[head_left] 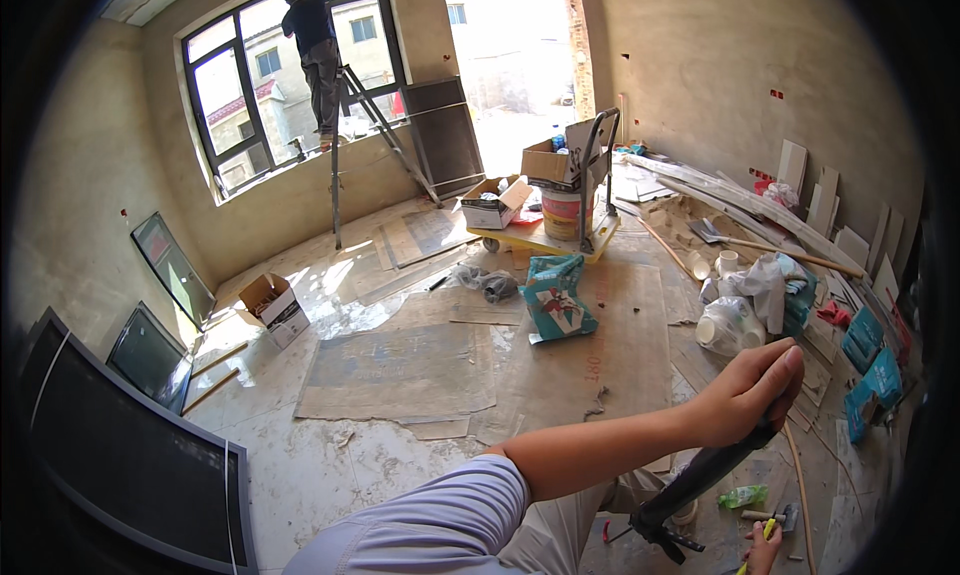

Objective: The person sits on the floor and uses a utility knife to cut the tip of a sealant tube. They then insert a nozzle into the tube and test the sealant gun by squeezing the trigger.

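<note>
My left arm, in a pale grey sleeve, reaches across to the right. My left hand point(745, 390) is closed around the upper end of a long black object point(690, 485). That object slants down to a jointed, clamp-like lower end; its exact kind is unclear. Low at the right, my right hand point(764, 553) has its fingers closed on a thin yellow tool point(770, 528), mostly hidden by the hand. Beside it lies what looks like a hammer point(789, 518), with a green packet point(743, 496) just above.
A person point(313, 60) stands on a stepladder point(375, 120) at the window. A yellow trolley point(540, 239) carries boxes and a bucket point(566, 215). A teal bag point(556, 300) stands on cardboard point(400, 360). Dark framed panels point(130, 455) lean left; a shovel point(706, 231), boards and bags lie right.
</note>
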Available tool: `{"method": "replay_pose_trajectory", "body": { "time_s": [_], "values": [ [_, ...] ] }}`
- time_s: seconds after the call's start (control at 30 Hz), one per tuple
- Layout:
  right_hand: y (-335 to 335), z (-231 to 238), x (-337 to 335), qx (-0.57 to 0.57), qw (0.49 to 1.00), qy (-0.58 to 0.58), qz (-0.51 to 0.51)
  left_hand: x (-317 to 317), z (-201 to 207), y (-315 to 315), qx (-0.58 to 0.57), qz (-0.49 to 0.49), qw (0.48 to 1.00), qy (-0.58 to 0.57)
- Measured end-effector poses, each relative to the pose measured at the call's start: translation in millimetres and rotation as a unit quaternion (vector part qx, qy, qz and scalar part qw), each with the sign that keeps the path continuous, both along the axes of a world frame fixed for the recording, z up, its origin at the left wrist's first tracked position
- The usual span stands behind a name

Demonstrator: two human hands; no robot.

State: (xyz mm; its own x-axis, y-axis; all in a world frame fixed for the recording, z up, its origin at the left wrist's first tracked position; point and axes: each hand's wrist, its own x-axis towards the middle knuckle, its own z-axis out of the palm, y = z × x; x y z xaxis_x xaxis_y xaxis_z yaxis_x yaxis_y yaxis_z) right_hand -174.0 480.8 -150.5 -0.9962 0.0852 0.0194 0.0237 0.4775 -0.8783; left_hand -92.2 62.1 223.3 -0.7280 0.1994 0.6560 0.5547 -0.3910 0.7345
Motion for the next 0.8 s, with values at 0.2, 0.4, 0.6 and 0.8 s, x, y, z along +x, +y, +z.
{"method": "replay_pose_trajectory", "body": {
  "time_s": [0.2, 0.4, 0.6, 0.8],
  "values": [
    [10.2, -21.0, -9.9, 0.031, 0.999, 0.017, 0.014, -1.8, 1.0, 1.6, -0.014, 0.004, 1.0, -0.005],
    [1.4, -5.3, -1.7, 0.096, 0.993, 0.074, 0.005, 8.0, 3.8, 0.4, -0.017, -0.004, 1.0, -0.009],
    [-4.8, 2.5, 5.3, 0.003, 1.0, 0.003, -0.008, 16.8, 3.0, -0.5, -0.045, 0.006, 0.999, 0.013],
    [-22.6, 23.7, 9.0, -0.012, 0.998, -0.051, -0.036, 12.7, 2.0, 1.8, -0.023, 0.007, 1.0, 0.005]
  ]
}}
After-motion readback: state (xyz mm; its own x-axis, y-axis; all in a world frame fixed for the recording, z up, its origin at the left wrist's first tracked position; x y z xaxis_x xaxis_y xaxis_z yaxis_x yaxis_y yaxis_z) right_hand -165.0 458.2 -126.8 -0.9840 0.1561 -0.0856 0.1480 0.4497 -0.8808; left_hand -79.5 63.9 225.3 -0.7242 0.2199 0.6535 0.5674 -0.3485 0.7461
